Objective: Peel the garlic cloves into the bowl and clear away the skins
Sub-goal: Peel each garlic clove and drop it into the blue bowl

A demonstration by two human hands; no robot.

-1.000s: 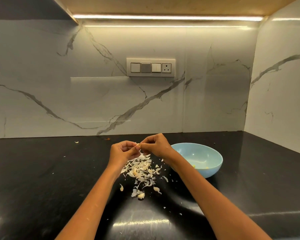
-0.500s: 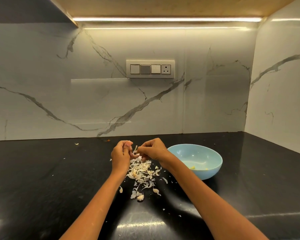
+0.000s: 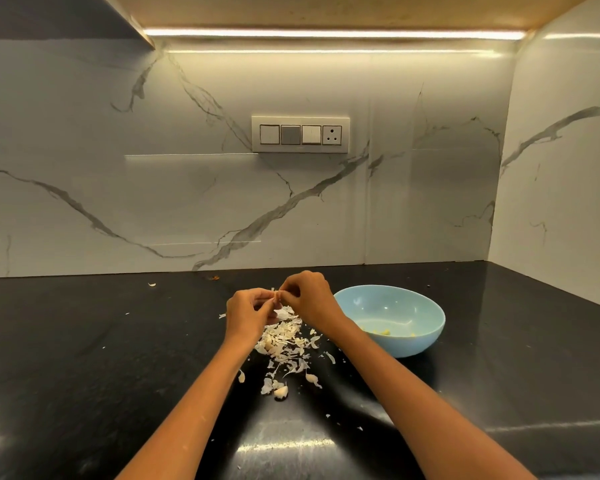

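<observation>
Your left hand (image 3: 248, 315) and your right hand (image 3: 307, 296) meet fingertip to fingertip above the worktop. Between them they pinch one small pale garlic clove (image 3: 276, 295), with the fingers of both hands curled round it. The clove is mostly hidden by the fingers, so you cannot tell how much skin remains on it.

Directly below the hands lies a loose heap of white papery garlic skins (image 3: 284, 341), spread on the glossy black stone countertop (image 3: 84, 358). The heap thins out toward you into scattered flakes. At its near end a single pale unpeeled-looking garlic clove (image 3: 281, 391) rests on the countertop, just beside a few larger skin pieces. More tiny flakes lie farther out on the countertop, both left of the heap and nearer to you.

Just right of your right wrist stands a round light blue bowl (image 3: 426, 327), upright on the countertop. A few small yellowish garlic pieces (image 3: 381, 331) lie in its bottom. The bowl stands near the heap but apart from it.

Behind the work area rises a white marble-patterned wall with grey veins (image 3: 153, 202). A white switch plate with three rocker switches and one socket (image 3: 300, 134) is mounted on it. A lit strip light (image 3: 326, 33) runs under the wooden cabinet above.
</observation>
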